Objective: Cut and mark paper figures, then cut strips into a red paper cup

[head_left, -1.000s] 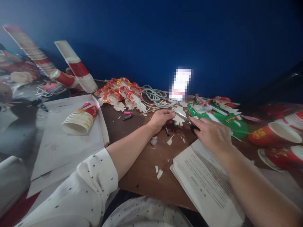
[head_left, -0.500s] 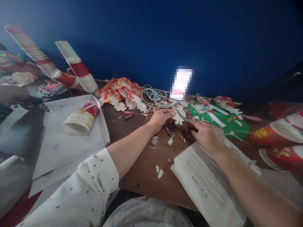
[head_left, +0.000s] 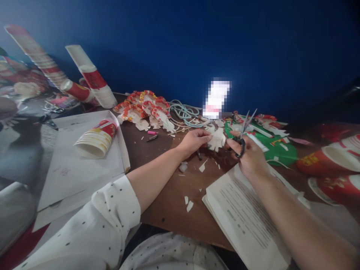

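A white paper cutout (head_left: pixel 217 138) with a jagged edge is pinched in my left hand (head_left: pixel 194 142) above the table. My right hand (head_left: pixel 250 157) has its fingers through the black handles of a pair of scissors (head_left: pixel 245 129). Their blades point up and stand slightly apart, clear of the paper. The right hand's fingertips are close to the cutout's right edge; whether they touch it I cannot tell. Below the left hand lies a dark pen (head_left: pixel 199 154), partly hidden, among paper scraps (head_left: pixel 189 206).
Stacked paper cups (head_left: pixel 94 140) lie on a white box lid (head_left: pixel 84 180) at left. Red-and-white paper pieces (head_left: pixel 146 108) and a pale cable (head_left: pixel 182 112) sit behind. At right are a green sheet (head_left: pixel 284 153), printed papers (head_left: pixel 242 213) and red cups (head_left: pixel 332 159). A blurred person's hand (head_left: pixel 8 108) is far left.
The scissors have left the paper and swung upright in my right hand, which has turned. The cutout has turned and shows more of its face. My left hand stays nearly in place.
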Demonstrator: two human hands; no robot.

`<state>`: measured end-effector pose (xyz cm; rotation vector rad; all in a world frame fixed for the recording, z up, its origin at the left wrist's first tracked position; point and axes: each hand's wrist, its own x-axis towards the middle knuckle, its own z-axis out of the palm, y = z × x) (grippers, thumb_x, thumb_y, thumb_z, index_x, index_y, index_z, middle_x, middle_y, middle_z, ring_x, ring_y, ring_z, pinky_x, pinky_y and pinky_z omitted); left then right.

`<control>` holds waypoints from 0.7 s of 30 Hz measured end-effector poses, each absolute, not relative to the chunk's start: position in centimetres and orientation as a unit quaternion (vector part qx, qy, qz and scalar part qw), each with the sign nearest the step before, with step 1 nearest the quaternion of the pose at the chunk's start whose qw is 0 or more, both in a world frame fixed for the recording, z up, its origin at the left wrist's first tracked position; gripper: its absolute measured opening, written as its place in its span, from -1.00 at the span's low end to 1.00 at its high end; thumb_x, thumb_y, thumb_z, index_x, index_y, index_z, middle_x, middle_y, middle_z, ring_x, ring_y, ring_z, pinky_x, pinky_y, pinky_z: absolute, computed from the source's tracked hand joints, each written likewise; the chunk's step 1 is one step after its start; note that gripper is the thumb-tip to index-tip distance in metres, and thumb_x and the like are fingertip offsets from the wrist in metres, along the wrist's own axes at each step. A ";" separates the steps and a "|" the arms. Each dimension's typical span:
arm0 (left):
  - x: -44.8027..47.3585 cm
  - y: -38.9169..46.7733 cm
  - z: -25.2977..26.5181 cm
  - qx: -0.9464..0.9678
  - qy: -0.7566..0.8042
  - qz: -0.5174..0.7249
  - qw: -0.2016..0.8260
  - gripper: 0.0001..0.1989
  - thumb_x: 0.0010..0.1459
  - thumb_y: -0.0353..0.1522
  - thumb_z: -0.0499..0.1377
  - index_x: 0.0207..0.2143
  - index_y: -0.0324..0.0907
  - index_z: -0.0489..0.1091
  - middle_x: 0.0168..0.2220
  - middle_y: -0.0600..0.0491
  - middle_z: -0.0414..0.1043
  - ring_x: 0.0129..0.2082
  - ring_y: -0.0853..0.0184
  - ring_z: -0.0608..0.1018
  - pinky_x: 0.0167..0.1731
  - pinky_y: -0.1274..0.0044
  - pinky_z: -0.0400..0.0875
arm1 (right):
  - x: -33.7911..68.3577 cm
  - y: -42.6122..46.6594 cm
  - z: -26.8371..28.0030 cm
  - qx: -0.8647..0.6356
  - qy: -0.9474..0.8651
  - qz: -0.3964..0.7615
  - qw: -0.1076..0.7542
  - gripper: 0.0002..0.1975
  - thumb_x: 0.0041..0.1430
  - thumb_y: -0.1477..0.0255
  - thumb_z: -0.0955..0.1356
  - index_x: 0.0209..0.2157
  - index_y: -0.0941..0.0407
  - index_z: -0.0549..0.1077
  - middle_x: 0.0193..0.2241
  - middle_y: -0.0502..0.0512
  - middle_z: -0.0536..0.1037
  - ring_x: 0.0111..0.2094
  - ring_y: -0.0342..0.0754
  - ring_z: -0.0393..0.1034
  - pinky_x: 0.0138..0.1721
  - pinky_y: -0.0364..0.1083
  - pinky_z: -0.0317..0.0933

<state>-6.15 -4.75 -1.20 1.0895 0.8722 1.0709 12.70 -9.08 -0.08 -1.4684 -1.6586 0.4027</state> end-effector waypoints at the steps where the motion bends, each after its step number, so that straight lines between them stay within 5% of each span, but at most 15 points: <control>1: -6.1 -4.8 -1.3 0.488 0.382 0.465 0.632 -0.79 -0.08 -0.31 0.32 -0.39 -0.26 0.48 -0.48 0.11 0.41 -0.50 0.50 0.39 -0.41 0.59 0.30 | 12.4 -9.1 -0.2 -0.587 -0.649 0.195 0.442 -0.50 0.10 0.13 0.34 0.04 0.05 0.41 -0.39 0.10 0.56 -0.40 0.04 0.46 -0.48 -0.03 0.30; 7: -6.0 -5.0 -1.1 0.496 0.375 0.456 0.637 -0.80 -0.01 -0.35 0.28 -0.31 -0.27 0.51 -0.42 0.06 0.46 -0.47 0.50 0.43 -0.42 0.62 0.33 | 11.2 -9.1 -0.5 -0.573 -0.529 0.368 0.506 -0.50 -0.09 0.23 0.46 -0.05 0.04 0.45 -0.42 0.00 0.53 -0.44 -0.05 0.42 -0.43 -0.09 0.30; 21: -5.8 -5.4 -0.8 0.515 0.392 0.427 0.632 -0.76 -0.10 -0.36 0.34 -0.34 -0.28 0.48 -0.44 0.06 0.47 -0.46 0.47 0.46 -0.40 0.59 0.34 | 10.5 -9.5 0.1 -0.589 -0.498 0.357 0.527 -0.49 -0.14 0.24 0.48 -0.09 0.05 0.45 -0.44 0.01 0.52 -0.45 -0.05 0.42 -0.48 -0.10 0.31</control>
